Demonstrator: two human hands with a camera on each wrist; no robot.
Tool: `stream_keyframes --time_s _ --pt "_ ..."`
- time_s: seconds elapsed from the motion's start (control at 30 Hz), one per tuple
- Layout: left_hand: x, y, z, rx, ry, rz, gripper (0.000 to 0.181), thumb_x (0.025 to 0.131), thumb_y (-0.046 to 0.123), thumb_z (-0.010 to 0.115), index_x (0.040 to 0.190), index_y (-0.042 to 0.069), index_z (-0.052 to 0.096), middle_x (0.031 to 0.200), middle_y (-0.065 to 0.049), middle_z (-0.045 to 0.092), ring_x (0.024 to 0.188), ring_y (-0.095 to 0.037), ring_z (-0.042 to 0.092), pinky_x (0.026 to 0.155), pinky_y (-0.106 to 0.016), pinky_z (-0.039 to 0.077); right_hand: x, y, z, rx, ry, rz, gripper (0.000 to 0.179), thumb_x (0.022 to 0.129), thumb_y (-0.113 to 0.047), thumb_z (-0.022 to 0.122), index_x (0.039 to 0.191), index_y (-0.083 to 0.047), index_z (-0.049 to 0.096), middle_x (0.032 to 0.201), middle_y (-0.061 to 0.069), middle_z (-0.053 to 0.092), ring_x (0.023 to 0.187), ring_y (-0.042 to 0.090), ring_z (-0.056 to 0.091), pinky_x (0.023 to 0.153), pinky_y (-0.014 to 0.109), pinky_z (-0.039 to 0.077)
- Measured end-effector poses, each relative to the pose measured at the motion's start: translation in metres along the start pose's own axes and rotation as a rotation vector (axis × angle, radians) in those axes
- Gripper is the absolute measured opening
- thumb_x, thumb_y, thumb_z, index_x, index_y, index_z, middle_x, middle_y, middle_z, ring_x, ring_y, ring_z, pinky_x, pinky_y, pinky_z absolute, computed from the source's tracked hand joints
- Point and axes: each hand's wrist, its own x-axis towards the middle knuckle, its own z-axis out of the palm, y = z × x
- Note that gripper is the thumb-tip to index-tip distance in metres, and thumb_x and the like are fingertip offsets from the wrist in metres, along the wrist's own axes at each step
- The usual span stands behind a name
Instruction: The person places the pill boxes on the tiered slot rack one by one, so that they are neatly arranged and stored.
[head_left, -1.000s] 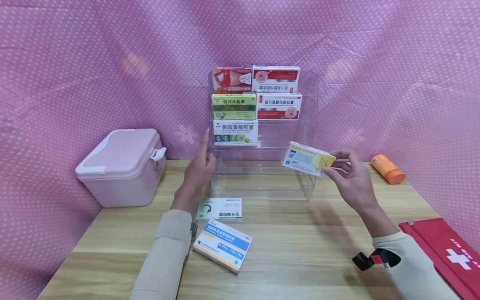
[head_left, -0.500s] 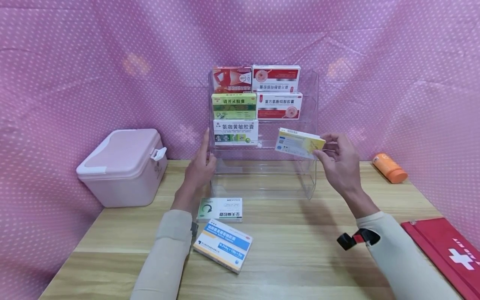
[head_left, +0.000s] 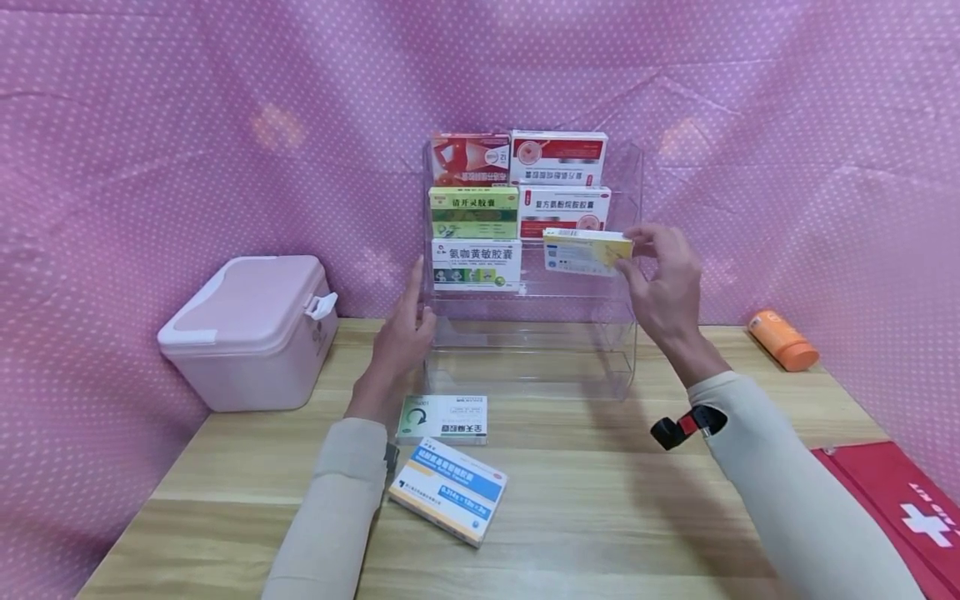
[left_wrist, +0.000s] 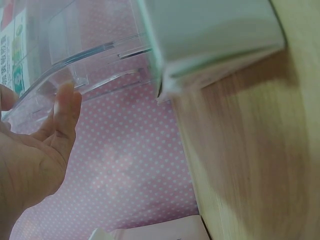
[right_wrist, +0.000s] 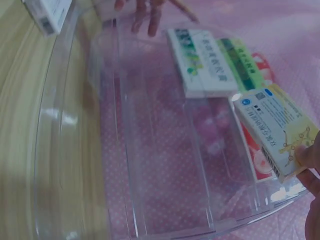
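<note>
My right hand [head_left: 666,283] pinches a yellow-and-white medicine box [head_left: 583,254] by its right end, thumb in front. The box is held in front of the clear display rack [head_left: 525,385], beside a white-and-green medicine box [head_left: 477,267] in the third row. In the right wrist view the held medicine box [right_wrist: 272,127] overlaps a red-and-white one behind it. My left hand [head_left: 403,337] rests against the rack's left side, index finger pointing up. Seen in the left wrist view, that hand's fingers [left_wrist: 64,112] extend along the rack's clear side panel.
Upper rows hold a red box [head_left: 471,160], a green box [head_left: 474,213] and two red-and-white boxes [head_left: 558,158]. A white-green box [head_left: 442,419] and a blue-white box [head_left: 450,490] lie in front. Around stand a pink case [head_left: 247,333], orange bottle [head_left: 783,340] and red pouch [head_left: 892,500].
My right hand has moved up and left with the yellow-and-white medicine box, from beside the lower rack to the third row, and the box has levelled. The left hand stays at the rack's side.
</note>
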Motion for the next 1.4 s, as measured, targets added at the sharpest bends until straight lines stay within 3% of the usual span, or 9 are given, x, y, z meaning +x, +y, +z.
stream_keyframes --time_s 0.1,0.2,0.37,0.5,0.6,0.73,0.97,1.1,1.4 --pt "0.0 0.0 0.0 0.002 -0.003 0.001 0.083 0.106 0.024 0.043 0.173 0.044 -0.004 0.183 0.0 0.01 0.165 -0.035 0.029 0.125 -0.066 0.035 0.004 0.005 0.004 -0.064 -0.04 -0.019 0.031 0.088 0.011 0.076 0.118 0.006 0.07 0.114 0.028 0.068 0.105 0.045 0.071 0.101 0.052 0.048" --pt "0.0 0.0 0.0 0.004 0.0 0.007 0.083 0.106 0.024 0.042 0.173 0.044 -0.004 0.183 0.0 0.01 0.167 -0.034 0.024 0.125 -0.065 0.036 0.006 0.01 0.007 -0.116 -0.099 -0.002 0.031 0.089 0.01 0.075 0.119 0.005 0.07 0.117 0.026 0.07 0.106 0.044 0.072 0.095 0.051 0.053" --pt "0.0 0.001 0.0 0.002 0.003 0.011 0.083 0.107 0.024 0.043 0.174 0.041 -0.002 0.183 -0.001 0.012 0.163 -0.035 0.032 0.122 -0.065 0.04 0.005 0.016 0.011 -0.152 -0.149 0.028 0.035 0.09 0.006 0.078 0.124 0.003 0.07 0.124 0.024 0.069 0.107 0.044 0.075 0.083 0.046 0.055" --pt "-0.001 0.002 0.0 0.0 0.0 -0.006 0.083 0.107 0.025 0.043 0.173 0.044 -0.003 0.183 0.001 0.011 0.153 -0.038 0.044 0.116 -0.066 0.044 0.006 0.018 0.014 -0.143 -0.161 0.025 0.035 0.09 0.005 0.078 0.125 0.004 0.069 0.123 0.025 0.069 0.108 0.045 0.075 0.089 0.051 0.058" --pt "-0.001 0.001 0.0 -0.002 -0.001 -0.018 0.083 0.107 0.025 0.043 0.172 0.047 -0.005 0.183 0.002 0.01 0.154 -0.037 0.043 0.117 -0.066 0.043 0.009 0.018 0.016 -0.136 -0.173 0.022 0.036 0.091 0.006 0.077 0.125 0.003 0.07 0.122 0.025 0.069 0.108 0.045 0.075 0.097 0.055 0.059" --pt "-0.001 0.001 0.001 -0.01 0.002 -0.015 0.084 0.107 0.024 0.043 0.172 0.045 -0.004 0.183 0.002 0.01 0.161 -0.035 0.035 0.124 -0.066 0.036 0.012 0.017 0.018 -0.128 -0.172 0.026 0.035 0.091 0.005 0.077 0.125 0.003 0.07 0.122 0.025 0.069 0.109 0.044 0.075 0.096 0.055 0.06" --pt "-0.001 0.003 -0.001 -0.004 -0.009 -0.004 0.085 0.107 0.024 0.043 0.171 0.047 -0.007 0.184 0.002 0.007 0.156 -0.036 0.04 0.121 -0.065 0.04 0.018 0.014 0.018 -0.085 -0.16 0.029 0.035 0.091 0.008 0.075 0.126 0.005 0.068 0.125 0.026 0.069 0.111 0.046 0.075 0.095 0.054 0.062" --pt "-0.002 0.003 -0.002 -0.002 -0.008 -0.006 0.083 0.108 0.023 0.043 0.173 0.042 -0.005 0.184 0.001 0.007 0.158 -0.036 0.037 0.121 -0.067 0.039 0.019 0.014 0.019 -0.076 -0.182 0.039 0.033 0.092 0.007 0.075 0.124 0.003 0.07 0.124 0.026 0.069 0.111 0.045 0.074 0.096 0.055 0.061" --pt "-0.001 0.003 -0.002 0.024 -0.007 0.0 0.084 0.106 0.024 0.042 0.173 0.044 -0.005 0.183 0.0 0.01 0.138 -0.039 0.051 0.101 -0.063 0.05 0.015 0.017 0.021 -0.111 -0.184 0.026 0.033 0.09 0.004 0.078 0.122 0.001 0.071 0.116 0.026 0.071 0.109 0.044 0.072 0.101 0.056 0.055"
